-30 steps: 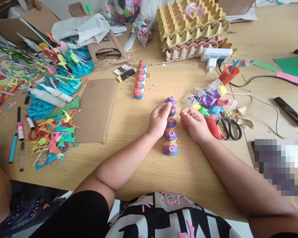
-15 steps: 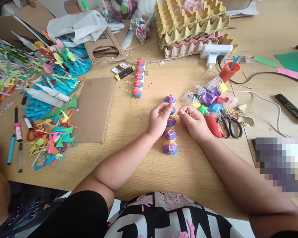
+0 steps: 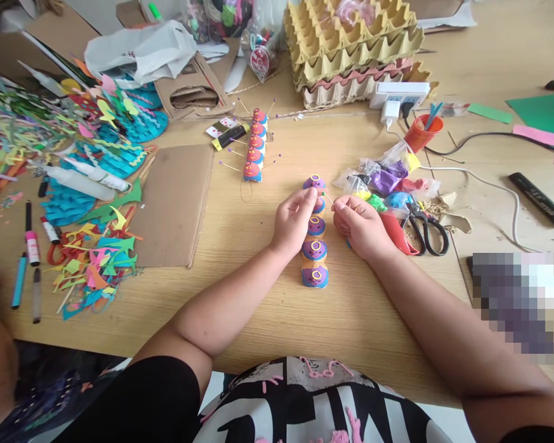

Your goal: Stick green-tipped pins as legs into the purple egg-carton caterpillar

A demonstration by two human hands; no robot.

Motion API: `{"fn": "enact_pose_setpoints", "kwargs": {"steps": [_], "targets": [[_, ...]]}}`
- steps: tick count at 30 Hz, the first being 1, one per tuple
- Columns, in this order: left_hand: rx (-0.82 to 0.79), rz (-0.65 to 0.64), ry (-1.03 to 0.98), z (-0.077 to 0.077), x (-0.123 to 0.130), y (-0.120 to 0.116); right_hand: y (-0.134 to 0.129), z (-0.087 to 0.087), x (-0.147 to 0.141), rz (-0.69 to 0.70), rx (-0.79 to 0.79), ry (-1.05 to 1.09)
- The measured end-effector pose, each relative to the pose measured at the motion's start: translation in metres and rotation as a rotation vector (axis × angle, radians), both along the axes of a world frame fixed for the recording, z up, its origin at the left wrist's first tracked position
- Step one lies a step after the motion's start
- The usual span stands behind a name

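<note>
My right hand (image 3: pixel 362 224) pinches a thin pale stick (image 3: pixel 329 199) that slants up to the left, with a small green tip. My left hand (image 3: pixel 295 218) has its thumb and fingers pressed together close to that tip; what they hold, if anything, is too small to make out. Under and between my hands lies a row of egg-carton bumps (image 3: pixel 314 249), painted purple and blue, with faces and yellow rings on top. My left hand partly hides its upper part. Farther back lies a similar red and blue row (image 3: pixel 253 154) with purple-tipped sticks poking out at its sides.
Scissors (image 3: pixel 427 231) and bagged colored clay (image 3: pixel 388 178) lie right of my hands, near an orange cup (image 3: pixel 423 134). Egg trays (image 3: pixel 351 55) and a power strip (image 3: pixel 401 93) stand behind. Cardboard (image 3: pixel 175 206), paper scraps (image 3: pixel 99 264) and markers (image 3: pixel 19 280) lie left.
My hands stay almost in place, pinching over the row. The green tip of the stick now shows between them, and the fingertips are slightly farther apart.
</note>
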State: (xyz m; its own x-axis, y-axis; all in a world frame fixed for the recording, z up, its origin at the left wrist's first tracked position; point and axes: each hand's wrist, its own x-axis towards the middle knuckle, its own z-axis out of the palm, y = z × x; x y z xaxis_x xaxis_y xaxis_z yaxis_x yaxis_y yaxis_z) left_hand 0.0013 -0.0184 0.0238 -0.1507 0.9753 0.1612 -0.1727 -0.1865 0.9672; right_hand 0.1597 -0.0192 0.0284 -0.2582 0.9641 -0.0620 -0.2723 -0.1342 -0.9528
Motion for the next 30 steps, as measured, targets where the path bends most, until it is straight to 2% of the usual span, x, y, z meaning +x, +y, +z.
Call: {"fn": "enact_pose_setpoints", "kwargs": {"steps": [4, 9, 19, 30], "targets": [[0.02, -0.045, -0.021, -0.0021, -0.0001, 0.0014, 0.0003, 0.0006, 0.0, 0.003, 0.003, -0.003], [0.02, -0.037, -0.045, -0.0054, -0.0006, 0.0038, 0.0005, 0.0009, 0.0, 0.008, 0.0, -0.003], [-0.016, -0.052, -0.055, -0.0024, -0.0001, 0.0019, 0.0005, 0.0019, 0.0, -0.011, -0.015, -0.02], [-0.025, -0.01, -0.091, -0.0029, 0.0005, 0.0029, 0.0012, 0.0012, 0.0006, -0.012, -0.01, -0.021]]}}
